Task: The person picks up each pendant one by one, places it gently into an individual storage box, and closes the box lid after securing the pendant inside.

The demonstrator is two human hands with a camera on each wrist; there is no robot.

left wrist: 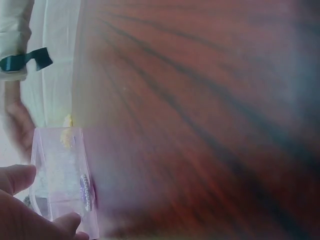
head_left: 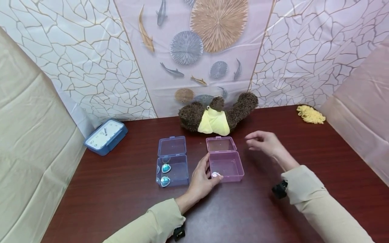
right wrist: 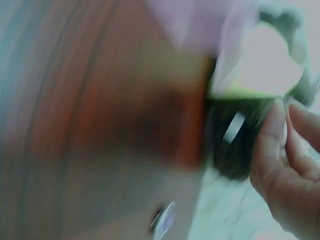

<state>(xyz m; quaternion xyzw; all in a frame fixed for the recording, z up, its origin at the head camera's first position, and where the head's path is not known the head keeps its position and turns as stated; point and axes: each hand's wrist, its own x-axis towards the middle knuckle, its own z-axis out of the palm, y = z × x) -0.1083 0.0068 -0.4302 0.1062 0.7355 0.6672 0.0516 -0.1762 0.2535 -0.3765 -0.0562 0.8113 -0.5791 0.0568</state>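
My left hand grips the near left corner of a clear pink plastic box, its thumb over the front wall and its fingers along the left side. The box's lid lies folded back. Inside, close to that thumb, sits a pale purple jewel with a beaded rim. To the right of the lid hovers my right hand, fingers loosely bent, with nothing seen between them. In the right wrist view a blurred purple jewel lies on the table, apart from that hand.
Left of the pink box stands an open clear blue box with two teal jewels in it. Behind are a brown plush toy with yellow cloth, a blue case at back left and yellow yarn at back right.
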